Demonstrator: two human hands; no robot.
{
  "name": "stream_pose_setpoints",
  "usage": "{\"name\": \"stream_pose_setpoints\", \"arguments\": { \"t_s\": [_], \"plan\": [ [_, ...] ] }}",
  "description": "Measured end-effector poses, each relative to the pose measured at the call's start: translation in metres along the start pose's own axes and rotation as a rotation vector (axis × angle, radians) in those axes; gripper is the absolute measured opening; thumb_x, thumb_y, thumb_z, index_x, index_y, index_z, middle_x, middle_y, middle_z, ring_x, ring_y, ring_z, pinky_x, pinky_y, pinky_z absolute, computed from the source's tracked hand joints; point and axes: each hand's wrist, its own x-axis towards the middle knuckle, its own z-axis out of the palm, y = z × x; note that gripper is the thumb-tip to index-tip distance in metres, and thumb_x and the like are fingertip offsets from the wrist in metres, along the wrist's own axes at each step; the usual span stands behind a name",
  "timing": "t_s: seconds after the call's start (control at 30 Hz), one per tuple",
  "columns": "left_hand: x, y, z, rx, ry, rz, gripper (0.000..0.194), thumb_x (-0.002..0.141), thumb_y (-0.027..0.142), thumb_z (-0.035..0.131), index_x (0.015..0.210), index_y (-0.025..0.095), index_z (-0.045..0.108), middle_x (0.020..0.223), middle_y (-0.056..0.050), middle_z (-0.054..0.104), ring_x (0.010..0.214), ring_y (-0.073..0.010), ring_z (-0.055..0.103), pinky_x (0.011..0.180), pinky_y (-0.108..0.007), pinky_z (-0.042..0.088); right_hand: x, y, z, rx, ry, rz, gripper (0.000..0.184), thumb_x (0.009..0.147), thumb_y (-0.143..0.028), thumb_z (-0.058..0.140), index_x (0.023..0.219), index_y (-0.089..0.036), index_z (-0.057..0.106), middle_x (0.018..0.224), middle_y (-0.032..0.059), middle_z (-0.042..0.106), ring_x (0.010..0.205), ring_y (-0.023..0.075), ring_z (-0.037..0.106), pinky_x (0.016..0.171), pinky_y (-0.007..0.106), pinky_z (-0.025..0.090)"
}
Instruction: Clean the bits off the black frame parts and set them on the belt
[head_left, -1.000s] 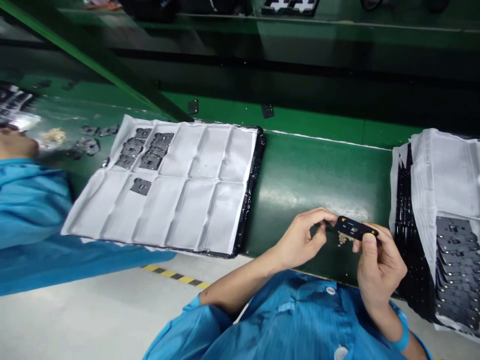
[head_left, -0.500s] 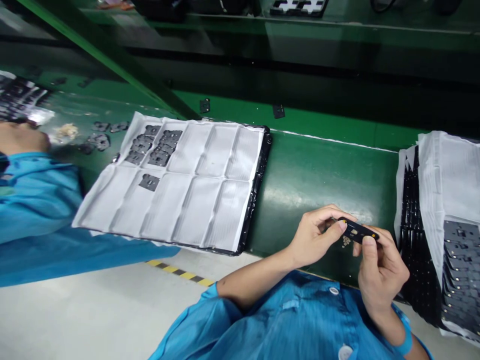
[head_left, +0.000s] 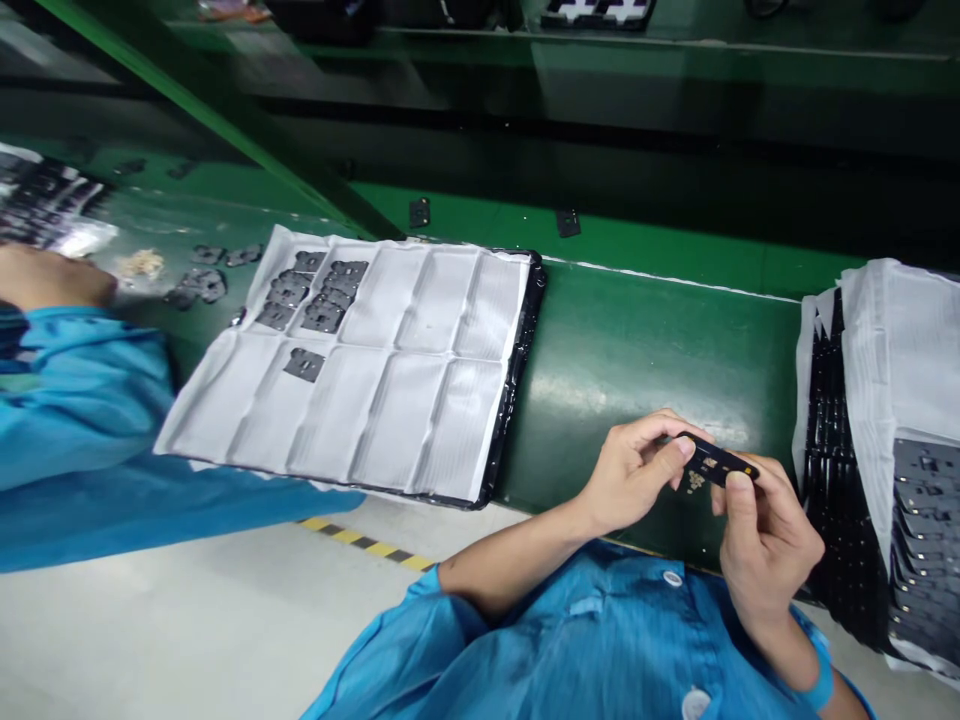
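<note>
Both my hands hold one small flat black part (head_left: 718,464) with yellow marks above the green bench (head_left: 645,350). My left hand (head_left: 636,470) pinches its left end with curled fingers. My right hand (head_left: 765,540) grips its right end between thumb and fingers. Tiny pale scraps (head_left: 696,482) lie on the bench just under the part.
A white-lined black tray (head_left: 420,400) lies at centre left with a few black parts (head_left: 315,298) in its far-left pockets. A stack of trays with black parts (head_left: 900,500) stands at the right. A co-worker's blue sleeve (head_left: 75,420) and hand (head_left: 45,280) are at the left, beside loose parts (head_left: 199,285).
My left thumb and fingers have closed onto the left end of the part. The view has drifted slightly, so the tray sits further right in the picture.
</note>
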Motion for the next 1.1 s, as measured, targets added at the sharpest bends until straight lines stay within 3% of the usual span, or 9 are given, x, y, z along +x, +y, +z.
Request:
{"name": "stream_pose_setpoints", "arguments": {
  "t_s": [0.13, 0.27, 0.47, 0.7, 0.9, 1.0, 1.1],
  "plan": [
    [0.0, -0.005, 0.0, -0.071, 0.038, -0.074, 0.04, 0.099, 0.053, 0.074, 0.097, 0.013, 0.078, 0.088, -0.003, 0.068, 0.058, -0.0061, 0.056, 0.058, -0.022, 0.044, 0.002, -0.002, -0.004, -0.055, -0.057, -0.067, 0.014, 0.106, -0.02, 0.066, 0.108, -0.019, 0.08, 0.092, 0.006, 0.071, 0.074, 0.0179, 0.068, 0.065, 0.032, 0.056],
    [-0.004, -0.01, 0.003, -0.114, 0.123, -0.139, 0.036, 0.095, 0.05, 0.077, 0.096, 0.014, 0.079, 0.08, -0.001, 0.067, 0.058, -0.0067, 0.051, 0.056, -0.021, 0.041, 0.002, -0.004, -0.007, 0.045, -0.159, 0.051, 0.024, 0.107, -0.023, 0.063, 0.126, -0.02, 0.078, 0.101, 0.0067, 0.073, 0.064, 0.0134, 0.063, 0.058, 0.029, 0.055],
    [-0.011, 0.002, 0.008, -0.003, 0.095, -0.12, 0.039, 0.098, 0.052, 0.075, 0.093, 0.014, 0.076, 0.079, -0.001, 0.066, 0.058, -0.0067, 0.055, 0.055, -0.02, 0.043, 0.003, -0.003, -0.008, 0.118, -0.094, 0.079, 0.016, 0.106, -0.021, 0.064, 0.107, -0.019, 0.079, 0.074, -0.0018, 0.063, 0.051, 0.0105, 0.057, 0.048, 0.024, 0.045],
    [-0.013, 0.006, 0.008, -0.008, 0.087, -0.109, 0.045, 0.099, 0.057, 0.074, 0.095, 0.012, 0.074, 0.079, 0.001, 0.062, 0.049, -0.0044, 0.055, 0.049, -0.02, 0.041, 0.008, -0.003, -0.012, 0.085, -0.134, 0.055, 0.02, 0.107, -0.023, 0.063, 0.109, -0.019, 0.082, 0.072, -0.0018, 0.064, 0.05, 0.0115, 0.056, 0.051, 0.027, 0.046],
    [-0.017, 0.008, 0.009, -0.013, 0.062, -0.038, 0.034, 0.103, 0.044, 0.072, 0.094, 0.012, 0.076, 0.084, 0.0, 0.061, 0.052, -0.0034, 0.058, 0.051, -0.019, 0.04, 0.011, -0.009, -0.011, 0.094, -0.127, 0.038, 0.022, 0.108, -0.021, 0.061, 0.101, -0.019, 0.082, 0.063, -0.0042, 0.057, 0.049, 0.0104, 0.052, 0.05, 0.025, 0.041],
    [-0.02, 0.008, 0.011, -0.001, 0.071, -0.044, 0.033, 0.103, 0.044, 0.072, 0.095, 0.013, 0.076, 0.086, 0.0, 0.061, 0.052, -0.0041, 0.059, 0.052, -0.019, 0.043, 0.01, -0.008, -0.008, 0.104, -0.074, 0.099, 0.024, 0.107, -0.029, 0.065, 0.091, -0.018, 0.08, 0.06, -0.0048, 0.054, 0.046, 0.0098, 0.047, 0.046, 0.024, 0.036],
    [-0.022, 0.007, 0.011, 0.015, 0.094, -0.088, 0.038, 0.101, 0.05, 0.074, 0.094, 0.013, 0.075, 0.085, 0.0, 0.062, 0.05, -0.004, 0.058, 0.049, -0.019, 0.042, 0.007, -0.005, -0.007, 0.162, -0.062, 0.247, 0.029, 0.105, -0.038, 0.068, 0.088, -0.018, 0.077, 0.059, -0.0044, 0.056, 0.042, 0.0092, 0.045, 0.042, 0.023, 0.033]
  ]
}}
